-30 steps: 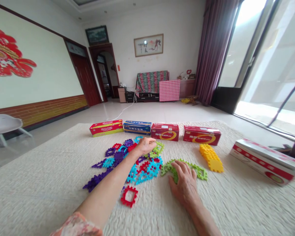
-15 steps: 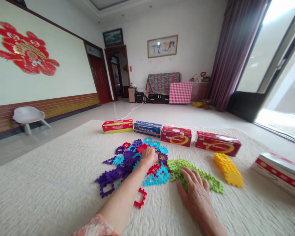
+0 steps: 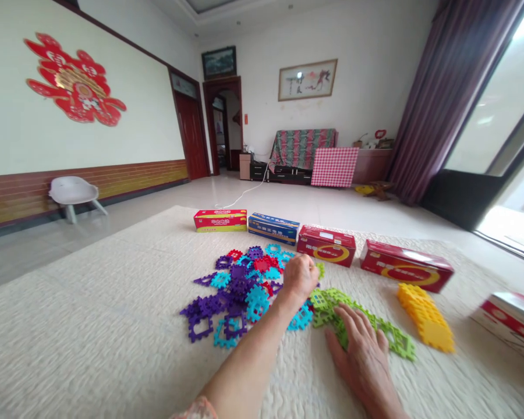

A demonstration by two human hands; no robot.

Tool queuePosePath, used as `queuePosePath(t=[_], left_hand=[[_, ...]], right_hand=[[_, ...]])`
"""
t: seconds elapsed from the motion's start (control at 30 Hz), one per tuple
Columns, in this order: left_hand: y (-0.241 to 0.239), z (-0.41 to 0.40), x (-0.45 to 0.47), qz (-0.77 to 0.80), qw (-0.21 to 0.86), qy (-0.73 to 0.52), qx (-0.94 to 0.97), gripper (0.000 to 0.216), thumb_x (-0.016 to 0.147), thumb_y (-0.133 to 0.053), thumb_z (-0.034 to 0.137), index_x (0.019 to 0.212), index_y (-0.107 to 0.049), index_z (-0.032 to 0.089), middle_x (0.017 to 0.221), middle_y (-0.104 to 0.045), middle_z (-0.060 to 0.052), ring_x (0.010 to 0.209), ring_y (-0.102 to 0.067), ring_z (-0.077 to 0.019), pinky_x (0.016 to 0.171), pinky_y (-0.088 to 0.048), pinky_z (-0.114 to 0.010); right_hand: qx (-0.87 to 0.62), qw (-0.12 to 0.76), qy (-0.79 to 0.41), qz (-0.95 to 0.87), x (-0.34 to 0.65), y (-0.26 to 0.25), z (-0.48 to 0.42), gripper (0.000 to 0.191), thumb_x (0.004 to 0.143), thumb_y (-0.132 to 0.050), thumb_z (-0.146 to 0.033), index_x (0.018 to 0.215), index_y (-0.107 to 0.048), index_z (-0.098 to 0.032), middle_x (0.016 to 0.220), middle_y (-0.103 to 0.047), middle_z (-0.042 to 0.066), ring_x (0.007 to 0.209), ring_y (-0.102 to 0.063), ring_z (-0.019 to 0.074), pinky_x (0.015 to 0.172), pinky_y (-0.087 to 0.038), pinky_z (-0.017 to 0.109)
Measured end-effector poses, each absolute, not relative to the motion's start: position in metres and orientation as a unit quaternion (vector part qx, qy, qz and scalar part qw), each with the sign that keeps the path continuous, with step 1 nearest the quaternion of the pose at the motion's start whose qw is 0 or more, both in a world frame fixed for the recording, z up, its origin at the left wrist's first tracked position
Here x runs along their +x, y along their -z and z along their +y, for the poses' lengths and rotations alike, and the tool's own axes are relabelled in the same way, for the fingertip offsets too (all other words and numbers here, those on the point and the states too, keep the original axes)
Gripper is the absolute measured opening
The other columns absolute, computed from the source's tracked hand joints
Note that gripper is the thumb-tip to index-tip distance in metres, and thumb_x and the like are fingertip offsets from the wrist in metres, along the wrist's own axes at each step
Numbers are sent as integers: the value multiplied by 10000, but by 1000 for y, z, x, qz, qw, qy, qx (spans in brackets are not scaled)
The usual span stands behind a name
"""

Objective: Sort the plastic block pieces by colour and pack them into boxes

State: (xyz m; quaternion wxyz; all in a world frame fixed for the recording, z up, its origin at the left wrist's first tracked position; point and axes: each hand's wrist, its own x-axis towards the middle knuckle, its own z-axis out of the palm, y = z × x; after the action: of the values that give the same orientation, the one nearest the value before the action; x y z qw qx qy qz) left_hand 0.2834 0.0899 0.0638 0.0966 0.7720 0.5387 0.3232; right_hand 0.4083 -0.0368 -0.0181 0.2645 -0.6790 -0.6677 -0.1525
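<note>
A heap of purple, blue and red plastic frame tiles (image 3: pixel 240 288) lies on a cream quilted mat (image 3: pixel 91 337). My left hand (image 3: pixel 300 278) hovers at the heap's right edge, fingers curled shut, with a bit of a green tile (image 3: pixel 320 270) sticking out beside the knuckles. My right hand (image 3: pixel 362 352) lies flat, fingers spread, on a row of joined green tiles (image 3: pixel 395 342). A stack of yellow tiles (image 3: pixel 425 317) lies on its side to the right of the green row.
Several cardboard boxes line the mat's far edge: a red-and-yellow box (image 3: pixel 220 220), a blue box (image 3: pixel 273 227) and two red boxes (image 3: pixel 326 245) (image 3: pixel 405 265). Another box (image 3: pixel 513 326) sits at the right. A white chair (image 3: pixel 73 191) stands by the left wall.
The view has swung left. My left hand moved from inside the heap to its right edge and now shows a green tile. My right hand stayed on the green row.
</note>
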Motion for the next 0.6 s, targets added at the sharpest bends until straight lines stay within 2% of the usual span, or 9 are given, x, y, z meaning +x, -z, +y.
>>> queuePosePath(t=[0.23,0.37,0.5,0.6], left_hand=[[-41,73,314,485,176,-335,788,189,813,-502,236,869,-677,192,864,-712,-71,847,-645,-176,795,-487,-262],[-44,76,281,478,126,-307,813,291,853,-469,289,1046,-655,175,979,-695,-100,968,-624,-198,887,-475,-295],[-48,81,217,460,57,-174,869,274,797,-535,290,1010,-669,183,1028,-667,-109,1031,-594,-237,942,-451,-347],[-49,86,172,471,34,-88,877,358,741,-580,295,1068,-665,177,1004,-678,-119,1046,-582,-279,926,-457,-375]], right_hand=[[-667,269,162,-676,410,19,-36,413,859,-409,-373,1212,-507,-183,1274,-572,121,1227,-449,293,923,-350,487],[-672,267,160,-672,410,20,-35,407,871,-396,-365,1220,-504,-186,1288,-562,114,1229,-439,295,934,-338,497],[-676,261,145,-674,409,18,-36,387,870,-398,-339,1212,-514,-200,1296,-560,109,1235,-429,295,950,-322,514],[-676,261,142,-675,408,16,-37,383,865,-409,-336,1203,-522,-197,1292,-565,111,1235,-429,298,956,-318,515]])
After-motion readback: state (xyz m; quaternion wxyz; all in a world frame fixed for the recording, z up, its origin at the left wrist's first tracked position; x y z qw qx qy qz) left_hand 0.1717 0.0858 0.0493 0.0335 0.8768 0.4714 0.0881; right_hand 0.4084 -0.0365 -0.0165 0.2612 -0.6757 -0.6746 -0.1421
